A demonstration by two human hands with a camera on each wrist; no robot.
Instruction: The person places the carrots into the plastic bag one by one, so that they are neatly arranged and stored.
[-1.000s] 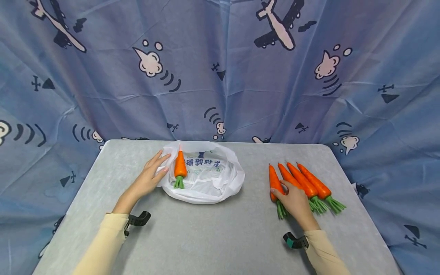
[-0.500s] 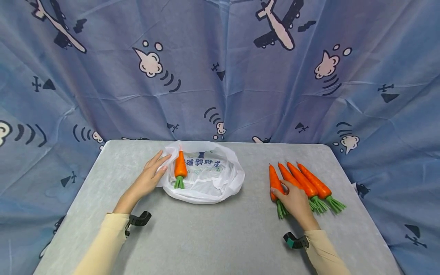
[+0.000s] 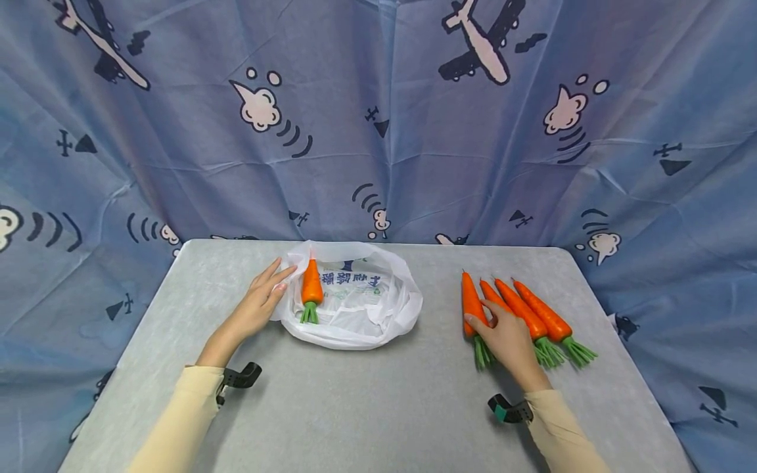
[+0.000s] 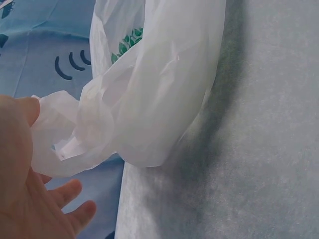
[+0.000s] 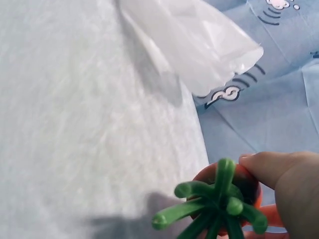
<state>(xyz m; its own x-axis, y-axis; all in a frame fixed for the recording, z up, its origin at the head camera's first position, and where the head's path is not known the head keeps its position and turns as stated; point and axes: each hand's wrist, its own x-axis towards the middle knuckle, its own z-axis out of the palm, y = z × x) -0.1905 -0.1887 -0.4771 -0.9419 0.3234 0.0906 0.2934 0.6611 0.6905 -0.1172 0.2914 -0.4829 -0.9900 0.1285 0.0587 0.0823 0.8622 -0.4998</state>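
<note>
A white plastic bag (image 3: 355,340) with printed lettering lies with its mouth spread wide at the back of the table. Inside its left part rests an orange carrot (image 3: 312,282) with a green top. My left hand (image 3: 259,304) pinches the bag's left edge; the left wrist view shows thin plastic (image 4: 164,109) between the thumb and fingers. To the right, my right hand (image 3: 510,336) grips the leftmost carrot (image 3: 471,301) of a group between thumb and fingers. Its green stalks (image 5: 219,196) point toward the wrist camera.
Right beside my right hand lie more carrots (image 3: 547,314) in a slanted row, one partly hidden by the hand. The grey table (image 3: 367,407) ends at its back edge in front of a blue curtain (image 3: 331,184) with airplane prints.
My right hand has shifted slightly forward with the leftmost carrot, whose tip now stands farther up than the others. My left hand and the bag have stayed in place.
</note>
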